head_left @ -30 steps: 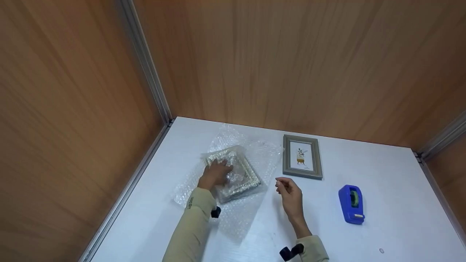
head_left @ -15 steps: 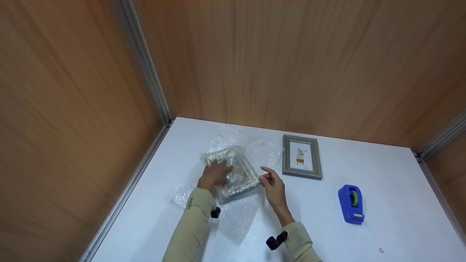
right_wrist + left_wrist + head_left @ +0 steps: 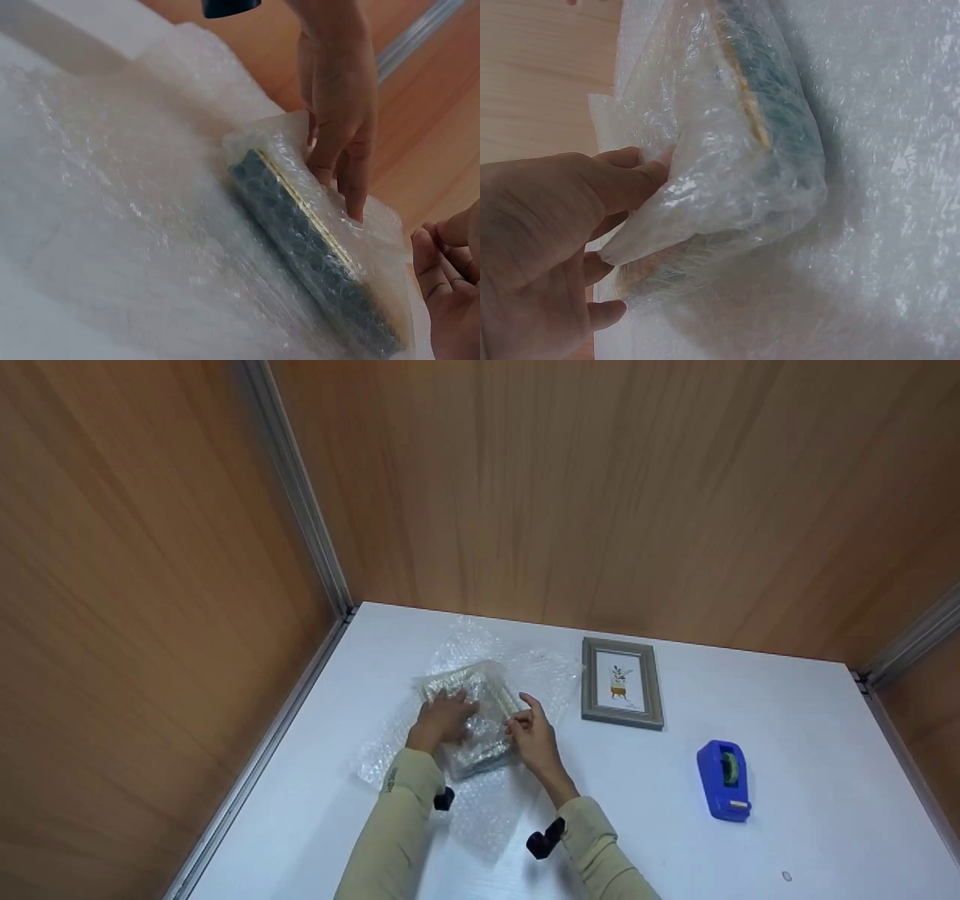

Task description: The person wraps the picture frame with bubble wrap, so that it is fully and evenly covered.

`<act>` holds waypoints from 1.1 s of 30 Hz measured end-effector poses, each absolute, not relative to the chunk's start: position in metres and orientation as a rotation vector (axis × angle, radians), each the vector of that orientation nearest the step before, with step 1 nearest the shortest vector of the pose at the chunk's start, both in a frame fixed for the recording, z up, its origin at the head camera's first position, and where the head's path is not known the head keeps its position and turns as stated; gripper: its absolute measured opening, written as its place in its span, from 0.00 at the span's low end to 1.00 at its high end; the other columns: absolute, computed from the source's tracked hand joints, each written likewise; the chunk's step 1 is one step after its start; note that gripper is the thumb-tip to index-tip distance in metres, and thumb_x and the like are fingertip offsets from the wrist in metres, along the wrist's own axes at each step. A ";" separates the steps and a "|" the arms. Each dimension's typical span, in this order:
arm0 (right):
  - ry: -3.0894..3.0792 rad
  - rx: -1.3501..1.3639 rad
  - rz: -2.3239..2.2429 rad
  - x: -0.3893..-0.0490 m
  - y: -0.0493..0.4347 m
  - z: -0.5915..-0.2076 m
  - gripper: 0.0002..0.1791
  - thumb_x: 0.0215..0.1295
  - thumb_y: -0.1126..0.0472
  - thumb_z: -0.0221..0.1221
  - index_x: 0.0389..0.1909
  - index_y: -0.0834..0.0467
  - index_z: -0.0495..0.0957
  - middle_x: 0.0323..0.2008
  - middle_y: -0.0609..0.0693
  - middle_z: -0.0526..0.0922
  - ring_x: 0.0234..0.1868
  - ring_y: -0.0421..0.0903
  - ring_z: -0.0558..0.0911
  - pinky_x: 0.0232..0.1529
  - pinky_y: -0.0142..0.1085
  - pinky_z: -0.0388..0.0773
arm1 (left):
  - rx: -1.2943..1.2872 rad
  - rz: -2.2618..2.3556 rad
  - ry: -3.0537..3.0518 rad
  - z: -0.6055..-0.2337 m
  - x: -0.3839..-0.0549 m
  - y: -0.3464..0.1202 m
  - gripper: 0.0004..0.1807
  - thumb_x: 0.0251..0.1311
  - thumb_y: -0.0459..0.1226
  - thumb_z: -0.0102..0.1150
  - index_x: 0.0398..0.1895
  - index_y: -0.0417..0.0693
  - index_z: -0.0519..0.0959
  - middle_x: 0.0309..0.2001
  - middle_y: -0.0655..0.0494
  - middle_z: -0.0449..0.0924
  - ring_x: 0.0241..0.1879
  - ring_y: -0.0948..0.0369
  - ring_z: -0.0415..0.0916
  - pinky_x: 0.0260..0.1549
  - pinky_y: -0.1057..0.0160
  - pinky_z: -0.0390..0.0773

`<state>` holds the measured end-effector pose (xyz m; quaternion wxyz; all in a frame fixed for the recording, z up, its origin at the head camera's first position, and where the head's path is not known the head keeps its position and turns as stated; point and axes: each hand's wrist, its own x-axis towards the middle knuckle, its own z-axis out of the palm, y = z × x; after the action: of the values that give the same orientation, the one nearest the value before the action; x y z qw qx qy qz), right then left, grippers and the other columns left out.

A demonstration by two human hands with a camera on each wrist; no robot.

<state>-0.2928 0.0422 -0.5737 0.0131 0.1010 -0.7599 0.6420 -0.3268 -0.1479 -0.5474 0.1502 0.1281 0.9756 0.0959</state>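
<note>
A picture frame with a gold edge lies under folded bubble wrap, tilted on a larger bubble wrap sheet. My left hand rests on top of the wrapped frame, fingers spread and pressing the film down. In the left wrist view, the thumb and fingers of the left hand lie along the loose flap of wrap. Beside the package's right edge is my right hand, its thumb and a fingertip together and its index finger raised. I cannot tell whether anything thin is between these fingertips.
A grey picture frame with a plant print lies at the back, right of the wrap. Further right stands a blue tape dispenser with a green roll. Wooden panels enclose the white table at the back and sides.
My right hand has moved left from beside the wrap to the right edge of the wrapped frame. The left hand has stayed on top of it.
</note>
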 end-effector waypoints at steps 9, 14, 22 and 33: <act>-2.468 0.360 2.085 -0.298 0.018 -0.571 0.32 0.65 0.73 0.48 0.68 0.63 0.49 0.41 0.63 0.75 0.36 0.60 0.80 0.30 0.39 0.80 | 0.369 0.195 2.829 -0.548 -0.327 -0.147 0.31 0.55 0.44 0.60 0.64 0.62 0.66 0.71 0.51 0.51 0.68 0.41 0.43 0.60 0.33 0.47; -2.520 0.360 2.135 -0.300 0.011 -0.572 0.36 0.60 0.77 0.45 0.69 0.64 0.44 0.45 0.65 0.74 0.35 0.57 0.81 0.32 0.42 0.80 | 0.409 0.196 2.830 -0.548 -0.326 -0.149 0.30 0.57 0.43 0.59 0.65 0.59 0.66 0.71 0.53 0.50 0.70 0.45 0.42 0.60 0.33 0.45; -2.555 0.230 2.276 -0.306 0.001 -0.573 0.38 0.61 0.74 0.47 0.70 0.63 0.40 0.48 0.64 0.72 0.34 0.51 0.81 0.31 0.38 0.79 | 0.419 0.324 2.802 -0.550 -0.325 -0.151 0.29 0.60 0.43 0.56 0.66 0.58 0.64 0.70 0.53 0.52 0.70 0.47 0.43 0.62 0.34 0.42; -2.495 0.100 2.512 -0.314 0.004 -0.579 0.40 0.60 0.74 0.44 0.70 0.62 0.35 0.53 0.63 0.74 0.38 0.49 0.83 0.33 0.34 0.79 | 0.419 0.397 2.789 -0.550 -0.323 -0.154 0.31 0.62 0.47 0.51 0.69 0.56 0.58 0.71 0.54 0.49 0.70 0.48 0.41 0.63 0.36 0.39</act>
<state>-0.3141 0.0040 -0.5793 -0.1990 0.0278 -0.6903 0.6950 -0.3225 -0.1542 -0.5499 0.1463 0.1455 0.9687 0.1379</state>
